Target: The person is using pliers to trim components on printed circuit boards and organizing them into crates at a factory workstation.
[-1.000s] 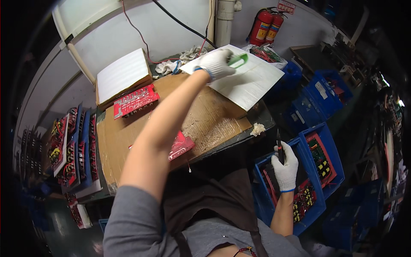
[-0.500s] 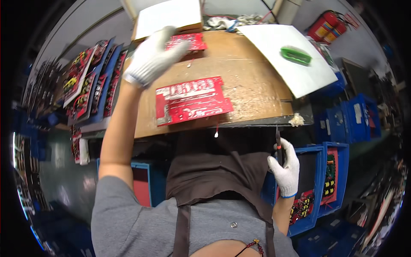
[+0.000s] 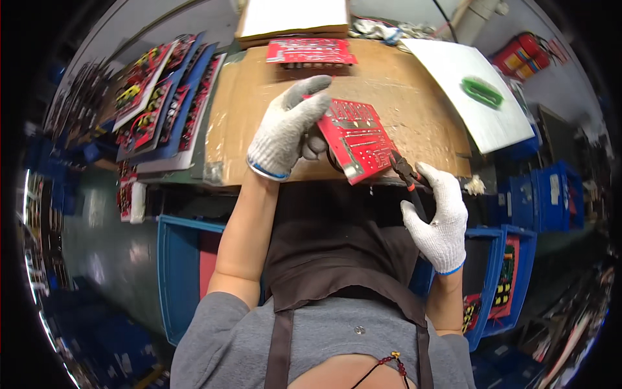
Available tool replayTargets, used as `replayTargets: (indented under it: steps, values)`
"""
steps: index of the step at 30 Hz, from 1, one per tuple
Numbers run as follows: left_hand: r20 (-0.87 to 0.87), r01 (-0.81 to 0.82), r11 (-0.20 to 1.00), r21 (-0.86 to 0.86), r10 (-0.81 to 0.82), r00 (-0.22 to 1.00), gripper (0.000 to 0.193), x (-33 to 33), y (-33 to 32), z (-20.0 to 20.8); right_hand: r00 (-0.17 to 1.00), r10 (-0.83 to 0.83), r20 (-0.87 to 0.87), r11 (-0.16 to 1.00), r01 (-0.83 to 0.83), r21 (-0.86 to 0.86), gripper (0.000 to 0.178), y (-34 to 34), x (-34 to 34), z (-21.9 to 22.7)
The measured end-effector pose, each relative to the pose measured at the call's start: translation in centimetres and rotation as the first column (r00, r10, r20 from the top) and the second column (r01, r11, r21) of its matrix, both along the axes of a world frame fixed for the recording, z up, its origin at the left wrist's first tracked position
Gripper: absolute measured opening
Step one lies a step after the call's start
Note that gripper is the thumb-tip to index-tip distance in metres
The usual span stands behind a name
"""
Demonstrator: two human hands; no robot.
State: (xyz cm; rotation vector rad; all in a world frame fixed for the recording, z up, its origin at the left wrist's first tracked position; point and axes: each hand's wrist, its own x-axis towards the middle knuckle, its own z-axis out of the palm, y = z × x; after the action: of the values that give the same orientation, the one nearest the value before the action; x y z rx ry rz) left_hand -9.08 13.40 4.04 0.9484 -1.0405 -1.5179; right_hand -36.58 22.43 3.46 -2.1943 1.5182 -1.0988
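A red circuit board (image 3: 357, 136) is tilted up over the near part of the work table, solder side showing. My gloved left hand (image 3: 288, 126) is closed on its left edge; some of the fingers are behind the board. In my gloved right hand (image 3: 440, 217) is a pair of cutting pliers (image 3: 407, 174) with dark jaws and orange on the handles. The jaws are close to the board's right edge; I cannot tell whether they touch it. Farther back, a second red circuit board (image 3: 311, 50) rests on its components.
Brown cardboard (image 3: 240, 97) covers the table. On the right, a green brush (image 3: 483, 92) lies on a white sheet (image 3: 453, 71). Boards stacked on blue panels (image 3: 184, 104) stand at left. Blue bins (image 3: 178, 279) flank my lap, and a white box (image 3: 295, 16) sits at the back.
My left hand has come back from beside the far board and taken hold of the near one, which is now tilted and turned. My right hand has raised the pliers to the board.
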Motion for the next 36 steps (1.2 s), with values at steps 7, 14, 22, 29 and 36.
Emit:
replayTargets:
  steps: [7, 14, 22, 29, 36]
  values:
    - [0.256, -0.069, 0.984, -0.163, 0.109, 0.961, 0.037, -7.1, 0.8, 6.3, 0.975, -0.146, -0.166, 0.988, 0.137, -0.068, 0.063, 4.6, -3.4, 4.2]
    - [0.294, 0.054, 0.981, -0.187, 0.003, 0.956, 0.056, -10.0, 1.4, 7.8, 0.905, -0.257, -0.339, 0.966, 0.248, -0.071, 0.068, 7.8, -3.5, 6.7]
    - [0.337, 0.06, 0.976, -0.21, 0.014, 0.941, 0.056, -11.0, 2.0, 8.1, 0.811, -0.337, -0.478, 0.939, 0.326, -0.108, 0.068, 8.6, -3.8, 7.3]
    - [0.321, 0.071, 0.973, -0.221, 0.004, 0.947, 0.054, -10.9, 2.0, 8.0, 0.783, -0.339, -0.522, 0.937, 0.329, -0.116, 0.067, 8.5, -4.1, 7.9]
    - [0.36, 0.077, 0.964, -0.256, 0.021, 0.933, 0.052, -11.1, 2.2, 8.0, 0.799, -0.291, -0.526, 0.949, 0.312, -0.05, 0.064, 8.4, -4.6, 8.3]
